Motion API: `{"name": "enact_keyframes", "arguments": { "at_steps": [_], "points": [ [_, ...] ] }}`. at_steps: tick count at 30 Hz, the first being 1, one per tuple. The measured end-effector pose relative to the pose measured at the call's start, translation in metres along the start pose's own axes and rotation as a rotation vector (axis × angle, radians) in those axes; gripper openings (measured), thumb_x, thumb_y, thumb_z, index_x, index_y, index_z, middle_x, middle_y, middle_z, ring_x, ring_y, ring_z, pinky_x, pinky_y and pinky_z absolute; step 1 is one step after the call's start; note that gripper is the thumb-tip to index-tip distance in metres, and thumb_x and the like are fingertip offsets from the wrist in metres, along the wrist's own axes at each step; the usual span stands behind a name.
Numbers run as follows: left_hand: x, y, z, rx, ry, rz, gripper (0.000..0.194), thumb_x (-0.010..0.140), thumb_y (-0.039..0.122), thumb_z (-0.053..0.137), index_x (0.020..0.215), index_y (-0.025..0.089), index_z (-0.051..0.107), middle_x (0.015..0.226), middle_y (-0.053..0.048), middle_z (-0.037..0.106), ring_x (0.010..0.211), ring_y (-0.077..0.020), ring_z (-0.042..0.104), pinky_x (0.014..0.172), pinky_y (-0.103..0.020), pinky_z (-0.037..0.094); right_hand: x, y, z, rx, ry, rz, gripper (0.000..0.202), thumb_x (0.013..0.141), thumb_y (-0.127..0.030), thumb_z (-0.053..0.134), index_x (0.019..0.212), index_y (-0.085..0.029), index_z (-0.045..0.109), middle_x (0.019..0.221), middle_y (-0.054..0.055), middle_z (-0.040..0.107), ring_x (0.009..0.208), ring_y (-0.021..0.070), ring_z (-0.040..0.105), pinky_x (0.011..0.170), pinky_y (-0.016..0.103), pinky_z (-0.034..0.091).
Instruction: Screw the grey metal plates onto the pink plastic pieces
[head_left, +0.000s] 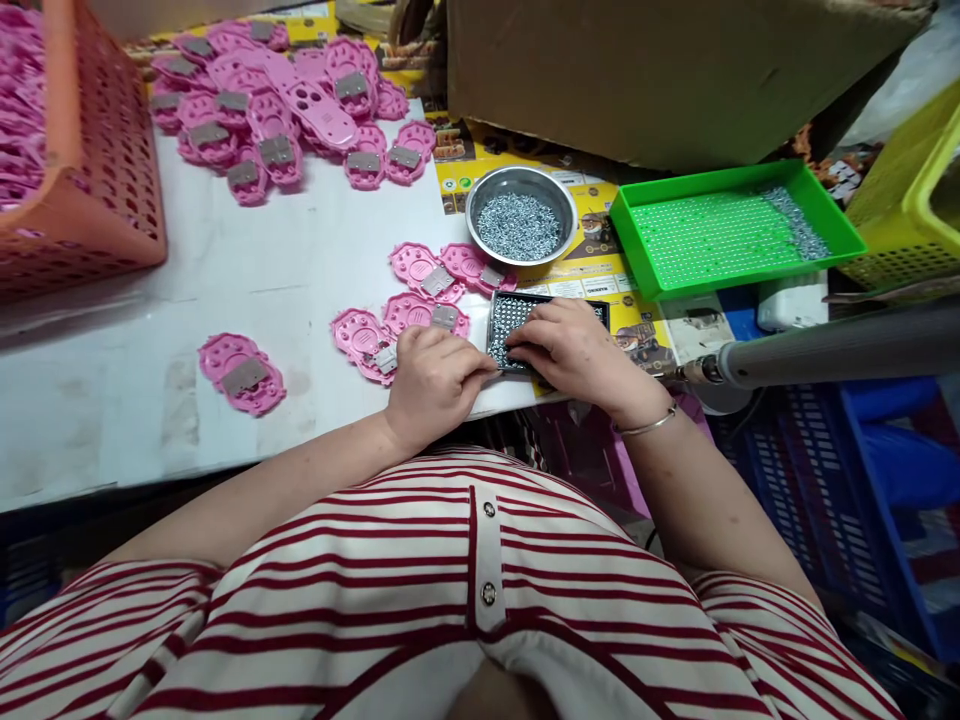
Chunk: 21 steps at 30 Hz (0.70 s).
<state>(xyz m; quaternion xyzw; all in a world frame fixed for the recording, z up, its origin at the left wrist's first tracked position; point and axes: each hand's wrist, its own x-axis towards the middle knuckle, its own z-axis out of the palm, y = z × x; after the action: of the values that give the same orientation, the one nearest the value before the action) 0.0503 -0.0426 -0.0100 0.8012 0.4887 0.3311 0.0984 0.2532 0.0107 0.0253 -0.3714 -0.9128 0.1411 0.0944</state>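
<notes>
The word "WARNING" stands in small capitals on a white panel (598,287) of the yellow printed sheet (487,155), just beyond the right part of the black tray (491,325). The finer print around it is too small to read. Farther beyond the tray, toward its left, the sheet bears small round signs (451,186), one green, their markings illegible.
</notes>
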Motion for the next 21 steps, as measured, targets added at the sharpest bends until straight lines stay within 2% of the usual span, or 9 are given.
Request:
{"name": "enact_keyframes", "arguments": {
  "at_steps": [4,7,9,11,13,17,21],
  "points": [
    [0.000,0.000,0.000,-0.001,0.003,-0.002,0.016,0.091,0.025,0.064,0.078,0.024,0.072,0.077,0.001,0.074,0.080,-0.0200,0.059,0.087,-0.042,0.034,0.000,0.002,-0.003,0.042,-0.010,-0.067,0.021,0.094,-0.029,0.053,0.097,-0.019,0.072,0.087,0.006,0.065,0.085,0.0186,0.051,0.078,0.033,0.032],
    [0.000,0.001,-0.001,-0.011,-0.013,-0.021,0.016,0.091,0.027,0.064,0.079,0.024,0.073,0.078,0.001,0.074,0.081,-0.0199,0.058,0.088,-0.042,0.033,-0.012,0.013,-0.021,-0.002,0.013,0.042,0.023,0.091,-0.034,0.059,0.101,-0.017,0.071,0.091,0.009,0.067,0.087,0.0198,0.054,0.077,0.032,0.035],
    [0.000,0.001,-0.001,-0.017,-0.012,-0.022,0.016,0.091,0.027,0.063,0.078,0.025,0.073,0.079,0.000,0.074,0.081,-0.0200,0.059,0.089,-0.042,0.033,-0.020,0.019,-0.032,-0.026,-0.070,0.130,0.020,0.087,-0.032,0.064,0.098,-0.017,0.072,0.090,0.008,0.068,0.084,0.0195,0.056,0.075,0.031,0.035],
    [0.000,0.001,-0.001,-0.021,-0.005,-0.018,0.017,0.091,0.026,0.063,0.077,0.025,0.073,0.079,0.000,0.074,0.080,-0.0200,0.059,0.088,-0.042,0.033,-0.023,0.021,-0.036,-0.019,-0.153,0.156,0.015,0.086,-0.028,0.065,0.094,-0.018,0.072,0.087,0.007,0.070,0.081,0.0187,0.057,0.074,0.031,0.035],
    [0.000,0.001,-0.001,-0.026,-0.009,-0.024,0.016,0.091,0.026,0.063,0.078,0.025,0.072,0.079,0.001,0.074,0.080,-0.0202,0.059,0.088,-0.043,0.033,-0.020,0.016,-0.033,0.015,-0.168,0.127,0.014,0.087,-0.026,0.063,0.092,-0.018,0.073,0.086,0.006,0.070,0.080,0.0180,0.058,0.074,0.030,0.035],
    [0.000,0.000,-0.001,-0.018,-0.032,-0.039,0.014,0.090,0.027,0.064,0.079,0.026,0.072,0.080,0.001,0.075,0.082,-0.0210,0.059,0.088,-0.043,0.034,-0.004,0.004,-0.017,0.065,-0.079,0.054,0.019,0.090,-0.030,0.059,0.095,-0.019,0.072,0.086,0.006,0.069,0.084,0.0181,0.057,0.077,0.032,0.033],
    [0.000,0.000,-0.001,-0.011,-0.031,-0.034,0.015,0.091,0.026,0.063,0.079,0.026,0.072,0.079,0.001,0.074,0.082,-0.0206,0.060,0.088,-0.043,0.034,0.002,0.002,-0.012,0.049,-0.074,0.014,0.018,0.092,-0.030,0.056,0.091,-0.021,0.073,0.089,0.006,0.067,0.087,0.0190,0.054,0.078,0.033,0.030]
  ]
}}
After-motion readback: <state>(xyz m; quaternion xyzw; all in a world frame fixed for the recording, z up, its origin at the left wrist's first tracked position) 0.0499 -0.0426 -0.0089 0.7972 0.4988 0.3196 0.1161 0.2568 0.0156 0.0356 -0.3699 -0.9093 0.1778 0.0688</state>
